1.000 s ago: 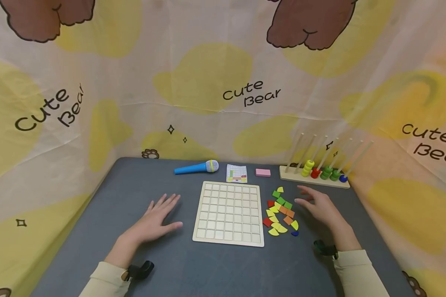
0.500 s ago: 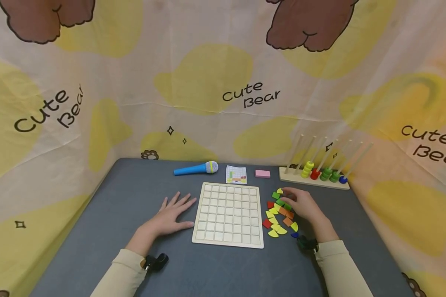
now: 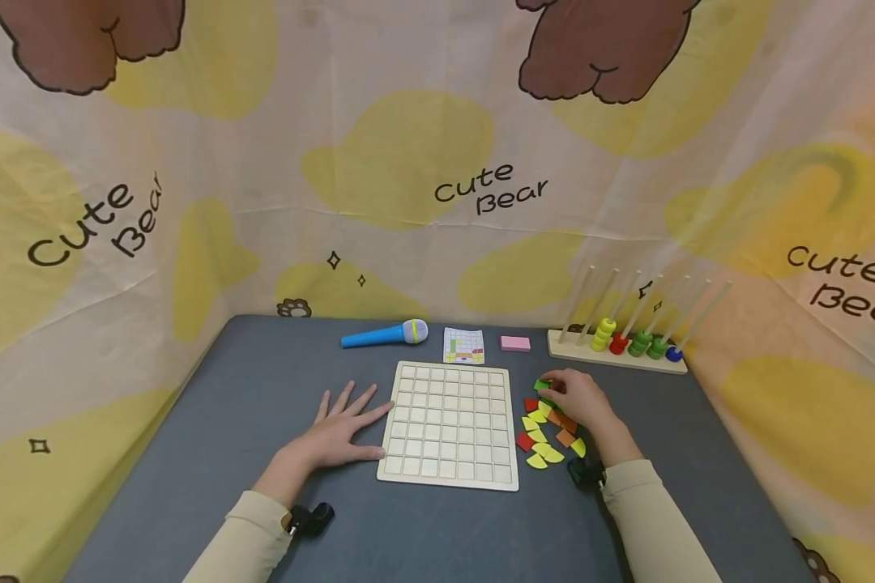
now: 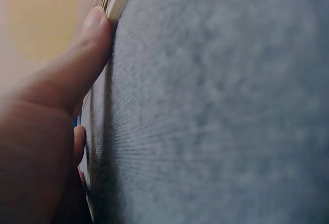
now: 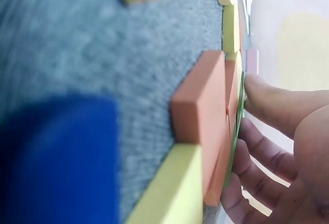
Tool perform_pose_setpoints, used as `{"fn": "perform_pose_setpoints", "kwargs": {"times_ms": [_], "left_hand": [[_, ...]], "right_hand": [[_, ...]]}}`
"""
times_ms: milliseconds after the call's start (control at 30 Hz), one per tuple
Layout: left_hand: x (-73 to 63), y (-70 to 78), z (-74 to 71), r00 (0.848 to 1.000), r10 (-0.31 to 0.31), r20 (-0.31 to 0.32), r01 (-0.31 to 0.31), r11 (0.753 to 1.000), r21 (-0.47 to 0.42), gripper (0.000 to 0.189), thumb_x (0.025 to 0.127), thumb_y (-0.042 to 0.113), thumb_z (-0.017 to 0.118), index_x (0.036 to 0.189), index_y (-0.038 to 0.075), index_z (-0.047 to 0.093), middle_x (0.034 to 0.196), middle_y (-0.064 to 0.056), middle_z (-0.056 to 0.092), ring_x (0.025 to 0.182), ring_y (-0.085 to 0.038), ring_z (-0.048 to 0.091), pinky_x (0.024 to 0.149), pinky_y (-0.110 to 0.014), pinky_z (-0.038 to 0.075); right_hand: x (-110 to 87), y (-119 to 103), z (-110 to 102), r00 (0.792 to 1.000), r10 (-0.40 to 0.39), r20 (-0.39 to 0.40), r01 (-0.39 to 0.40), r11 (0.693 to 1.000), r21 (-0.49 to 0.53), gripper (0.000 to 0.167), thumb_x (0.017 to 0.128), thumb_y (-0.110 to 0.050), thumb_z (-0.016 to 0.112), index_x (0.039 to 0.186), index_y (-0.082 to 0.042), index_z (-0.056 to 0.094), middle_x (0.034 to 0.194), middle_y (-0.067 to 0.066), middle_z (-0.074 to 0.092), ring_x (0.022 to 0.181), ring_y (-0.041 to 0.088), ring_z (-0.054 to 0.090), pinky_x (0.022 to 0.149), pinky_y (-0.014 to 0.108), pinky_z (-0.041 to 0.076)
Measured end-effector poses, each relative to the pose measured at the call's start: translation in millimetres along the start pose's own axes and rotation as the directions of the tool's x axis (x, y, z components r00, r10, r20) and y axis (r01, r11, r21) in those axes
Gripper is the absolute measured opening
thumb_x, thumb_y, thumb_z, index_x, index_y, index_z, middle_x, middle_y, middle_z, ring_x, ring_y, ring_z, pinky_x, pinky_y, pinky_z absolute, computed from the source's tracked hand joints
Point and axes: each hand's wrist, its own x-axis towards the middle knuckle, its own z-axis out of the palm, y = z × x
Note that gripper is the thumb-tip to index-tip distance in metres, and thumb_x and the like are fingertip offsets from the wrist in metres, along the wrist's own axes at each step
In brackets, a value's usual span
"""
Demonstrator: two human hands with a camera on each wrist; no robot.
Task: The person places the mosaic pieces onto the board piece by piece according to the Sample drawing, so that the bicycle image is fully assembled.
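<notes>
Cream sleeves (image 3: 245, 534) enter from the lower left and lower right, over the dark grey worktop (image 3: 437, 534). Mid-frame lies the pale grid board (image 3: 448, 425), probably stiff and fairly light, best held by its plain border. Just right of it, small coloured pieces (image 3: 544, 451) lie loosely strewn; they look light, hard and perhaps slippery, best pinched by their side edges, which the right wrist view shows as thick. The left hand (image 3: 331, 441) spreads its fingers wide, thumb and index tips at the board's left edge. The right hand (image 3: 582, 401) bends over the pieces' far end, thumb and forefinger narrowly apart about a green piece (image 3: 542, 385); whether they grip anything, I cannot tell. Beyond stand a printed card (image 3: 463, 345), a pink block (image 3: 515, 344), a microphone (image 3: 386, 334) and a bead stand (image 3: 616, 355).
</notes>
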Motion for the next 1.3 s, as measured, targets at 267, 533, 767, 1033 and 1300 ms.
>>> {"fn": "perform_pose_setpoints", "kwargs": {"times_ms": [267,533,767,1033,1300], "left_hand": [[0.9,9.9,0.8,1.0,-0.016,0.001,0.016,1.0,0.017,0.087,0.084,0.078,0.058,0.158,0.04,0.033,0.17,-0.006,0.016,0.156,-0.043,-0.002,0.117,-0.073,-0.004],[1.3,10.9,5.1,0.999,-0.034,-0.011,0.035,0.998,0.059,0.086,0.085,0.077,0.057,0.158,0.039,0.032,0.17,-0.006,0.016,0.156,-0.043,-0.001,0.117,-0.073,-0.002],[0.6,16.7,3.6,1.0,-0.03,-0.005,0.03,0.999,0.041,0.086,0.085,0.077,0.057,0.158,0.038,0.033,0.17,-0.007,0.017,0.156,-0.044,-0.001,0.117,-0.074,-0.002],[5.7,13.5,1.6,0.998,0.0,-0.057,0.004,0.997,0.073,0.097,0.078,0.082,0.061,0.159,0.038,0.03,0.169,-0.005,0.021,0.156,-0.042,0.007,0.116,-0.075,0.001],[8.3,6.2,5.6,0.999,-0.004,-0.053,0.006,0.999,0.044,0.098,0.077,0.083,0.061,0.159,0.038,0.03,0.17,-0.005,0.017,0.156,-0.04,0.003,0.116,-0.075,-0.005]], "right_hand": [[1.6,-1.3,1.7,1.0,0.03,0.0,-0.03,1.0,-0.009,0.036,0.094,-0.027,0.074,0.125,-0.009,0.07,0.095,0.006,0.065,0.084,0.022,0.056,0.073,0.036,0.049],[4.8,-2.3,2.3,0.999,0.042,-0.014,-0.042,0.999,0.021,0.026,0.094,-0.017,0.073,0.117,-0.005,0.068,0.1,0.011,0.062,0.089,0.027,0.055,0.081,0.043,0.052],[5.9,-3.6,2.7,0.998,0.063,-0.023,-0.061,0.994,0.087,0.015,0.092,-0.019,0.075,0.101,-0.011,0.065,0.104,0.011,0.063,0.091,0.027,0.055,0.084,0.042,0.052],[3.0,-21.5,-4.1,0.996,-0.017,-0.087,0.034,0.98,0.197,0.022,0.091,-0.027,0.077,0.105,-0.01,0.072,0.097,0.007,0.07,0.085,0.023,0.06,0.075,0.034,0.054],[4.4,-48.1,-2.3,0.994,-0.061,-0.088,0.083,0.958,0.274,0.021,0.094,-0.024,0.074,0.11,-0.01,0.074,0.097,0.007,0.071,0.083,0.022,0.058,0.07,0.029,0.052]]}}
